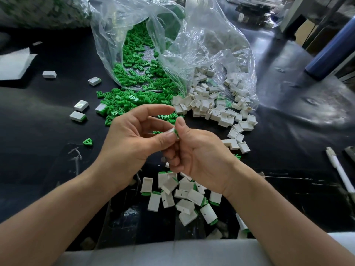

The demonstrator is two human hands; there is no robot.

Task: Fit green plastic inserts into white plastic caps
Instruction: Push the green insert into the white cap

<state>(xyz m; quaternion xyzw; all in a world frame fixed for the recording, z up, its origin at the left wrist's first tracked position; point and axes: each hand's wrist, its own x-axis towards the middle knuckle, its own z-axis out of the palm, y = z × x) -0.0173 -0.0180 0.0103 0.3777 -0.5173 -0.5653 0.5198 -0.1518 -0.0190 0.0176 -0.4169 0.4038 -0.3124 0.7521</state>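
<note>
A white cap [171,130] with green insert [176,134] is pinched between left hand [132,137] and right hand [201,152]. Fingers are loosely curled.

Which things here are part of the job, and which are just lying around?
Job:
- left hand and right hand, both pinching the held cap, green showing at its end
- green inserts spilling from the bag
- white caps in a loose pile
- finished caps below the hands

Lying about:
- pen
- blue roll
- foam sheet
</note>
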